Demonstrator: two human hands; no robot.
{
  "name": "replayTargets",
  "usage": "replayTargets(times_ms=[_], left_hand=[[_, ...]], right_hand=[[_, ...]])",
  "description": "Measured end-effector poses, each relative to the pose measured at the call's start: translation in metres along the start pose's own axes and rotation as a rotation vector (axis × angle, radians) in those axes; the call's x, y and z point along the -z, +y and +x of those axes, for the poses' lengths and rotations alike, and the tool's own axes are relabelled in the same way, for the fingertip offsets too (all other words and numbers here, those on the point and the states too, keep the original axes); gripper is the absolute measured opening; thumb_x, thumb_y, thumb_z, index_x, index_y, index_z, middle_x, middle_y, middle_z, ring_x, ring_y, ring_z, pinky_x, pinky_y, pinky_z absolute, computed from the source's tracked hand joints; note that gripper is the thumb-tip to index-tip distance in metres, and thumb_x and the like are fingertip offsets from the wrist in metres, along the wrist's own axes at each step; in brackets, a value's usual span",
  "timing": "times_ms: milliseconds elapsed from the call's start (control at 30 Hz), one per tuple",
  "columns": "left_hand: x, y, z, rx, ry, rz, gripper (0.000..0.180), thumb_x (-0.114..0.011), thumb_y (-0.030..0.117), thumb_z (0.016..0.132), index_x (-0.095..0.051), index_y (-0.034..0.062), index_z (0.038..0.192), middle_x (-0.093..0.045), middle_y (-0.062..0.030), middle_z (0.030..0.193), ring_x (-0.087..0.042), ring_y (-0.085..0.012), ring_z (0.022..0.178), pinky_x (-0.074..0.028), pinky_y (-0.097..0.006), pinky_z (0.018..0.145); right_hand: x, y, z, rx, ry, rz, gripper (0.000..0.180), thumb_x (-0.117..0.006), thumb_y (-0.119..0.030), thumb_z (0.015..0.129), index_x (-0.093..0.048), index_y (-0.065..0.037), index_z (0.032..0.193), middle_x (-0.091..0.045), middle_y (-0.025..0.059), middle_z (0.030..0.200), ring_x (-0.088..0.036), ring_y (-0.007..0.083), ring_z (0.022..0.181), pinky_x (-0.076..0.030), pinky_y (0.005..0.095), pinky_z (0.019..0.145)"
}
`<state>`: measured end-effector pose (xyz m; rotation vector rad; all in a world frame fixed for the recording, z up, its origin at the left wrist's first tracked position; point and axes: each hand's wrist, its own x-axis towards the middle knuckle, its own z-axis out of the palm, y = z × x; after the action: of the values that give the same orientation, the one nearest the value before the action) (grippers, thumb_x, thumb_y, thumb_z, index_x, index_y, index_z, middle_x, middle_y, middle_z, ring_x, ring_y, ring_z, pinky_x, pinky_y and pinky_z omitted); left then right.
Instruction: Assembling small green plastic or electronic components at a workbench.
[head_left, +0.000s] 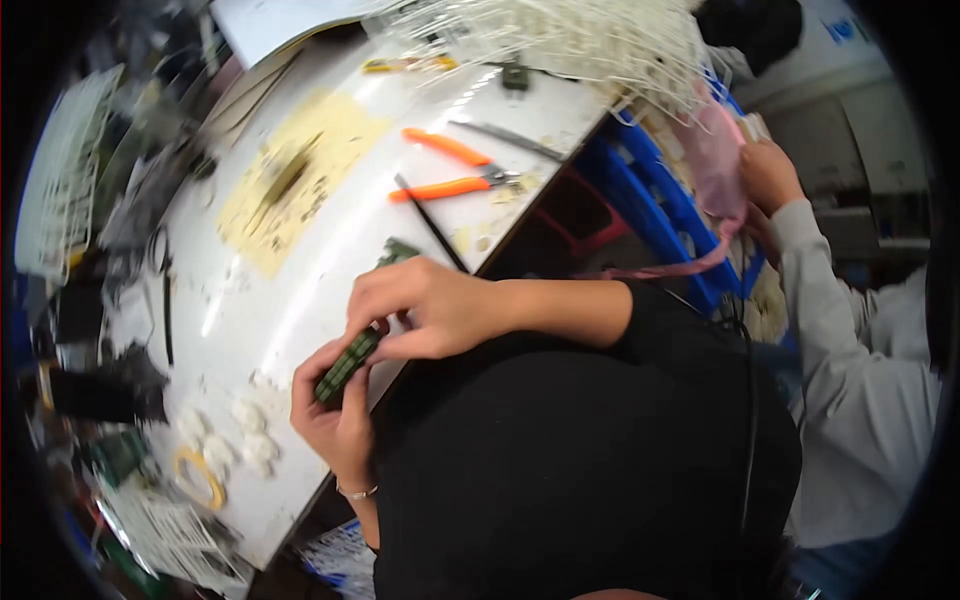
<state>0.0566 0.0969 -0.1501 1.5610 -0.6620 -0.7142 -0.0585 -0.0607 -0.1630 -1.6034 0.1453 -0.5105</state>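
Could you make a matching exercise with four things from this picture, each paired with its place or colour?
Things:
1. green strip
2. pliers
3. tape ring
4. bins

Descriptions:
A. blue, beyond the table edge
B. yellow, lying on the table near the left hand
C. held between both hands
D. orange handles, lying on the table

Pairs: 1-C, 2-D, 3-B, 4-A

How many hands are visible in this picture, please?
3. The person's left hand and right hand hold a green strip-shaped part at the white table edge. A co-worker's hand is upper right; another may be hidden.
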Motion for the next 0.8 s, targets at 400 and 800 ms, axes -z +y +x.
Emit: replayTargets(times_ms=[400, 800], left_hand=[[0.129, 0.001, -0.002, 0.029, -0.057, 0.061, 0.029, -0.066, -0.014, 0.072, -0.065, -0.0019, 0.098, -0.069, -0.0123, 0.1, -0.065, -0.0177, 0.087, -0.052, -0.025, 0.08], [0.117, -0.012, 0.003, -0.004, -0.02, -0.003, 0.027, -0.066, -0.014, 0.072, -0.065, -0.0008, 0.096, -0.069, -0.0118, 0.102, -0.065, -0.0172, 0.087, -0.052, -0.025, 0.081]], right_hand=[[-0.107, 0.008, 0.057, -0.144, -0.125, 0.018, 0.038, -0.066, 0.011, 0.069, -0.072, -0.006, 0.102, -0.063, 0.0071, 0.094, -0.054, 0.0129, 0.076, -0.042, 0.0222, 0.064], [-0.1, 0.017, 0.056, -0.075, -0.078, -0.006, 0.035, -0.068, 0.009, 0.069, -0.072, -0.007, 0.1, -0.064, 0.0062, 0.093, -0.054, 0.0118, 0.072, -0.043, 0.0199, 0.059]])
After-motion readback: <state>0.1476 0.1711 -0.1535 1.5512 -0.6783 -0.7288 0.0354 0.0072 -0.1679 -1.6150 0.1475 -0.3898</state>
